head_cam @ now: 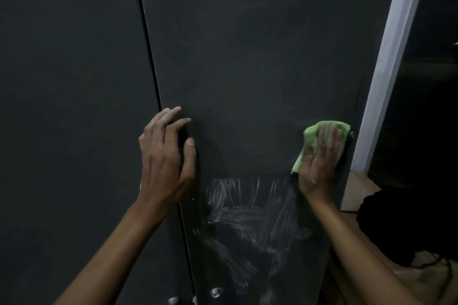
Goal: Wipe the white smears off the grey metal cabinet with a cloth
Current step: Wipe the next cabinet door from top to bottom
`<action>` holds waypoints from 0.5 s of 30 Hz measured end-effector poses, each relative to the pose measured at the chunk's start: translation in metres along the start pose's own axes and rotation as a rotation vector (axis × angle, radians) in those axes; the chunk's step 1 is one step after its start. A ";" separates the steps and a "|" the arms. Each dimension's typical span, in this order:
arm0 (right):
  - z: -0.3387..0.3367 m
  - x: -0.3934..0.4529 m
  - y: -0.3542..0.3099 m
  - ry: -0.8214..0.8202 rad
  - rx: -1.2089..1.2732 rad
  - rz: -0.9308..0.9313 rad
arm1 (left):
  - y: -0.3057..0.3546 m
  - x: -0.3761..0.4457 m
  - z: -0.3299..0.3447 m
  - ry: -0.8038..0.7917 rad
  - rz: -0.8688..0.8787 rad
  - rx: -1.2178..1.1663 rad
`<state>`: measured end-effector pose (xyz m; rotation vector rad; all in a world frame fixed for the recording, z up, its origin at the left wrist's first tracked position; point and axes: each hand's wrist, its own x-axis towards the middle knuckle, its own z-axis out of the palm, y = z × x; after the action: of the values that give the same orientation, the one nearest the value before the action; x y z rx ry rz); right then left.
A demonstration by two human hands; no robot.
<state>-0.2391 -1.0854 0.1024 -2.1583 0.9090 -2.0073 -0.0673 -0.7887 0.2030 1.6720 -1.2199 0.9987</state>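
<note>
A dark grey cabinet (247, 44) fills the view. White smears (247, 220) streak its lower door panel. Above and left of the smears, the left hand (166, 156) rests on the door with fingers spread and relaxed, holding nothing. Above and right of the smears, the right hand (319, 158) presses a green cloth (313, 135) flat against the door's edge with straight fingers.

Dim indoor room: tall grey metal cabinet (247, 57), pale door frame (386, 69), wood-look floor (357, 188).
</note>
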 end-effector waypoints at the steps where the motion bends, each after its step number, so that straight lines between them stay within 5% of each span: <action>1: 0.001 0.000 -0.002 0.022 0.032 0.076 | 0.000 -0.002 0.000 0.002 0.000 -0.002; 7: 0.022 -0.013 -0.065 0.108 0.086 0.264 | 0.000 -0.010 0.001 -0.018 -0.010 0.001; 15: 0.048 -0.064 -0.105 -0.169 -0.010 -0.411 | -0.003 -0.007 0.000 0.018 -0.007 0.003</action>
<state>-0.1541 -0.9867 0.0821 -2.6464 0.4836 -1.9269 -0.0657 -0.7864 0.1962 1.6647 -1.2002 1.0094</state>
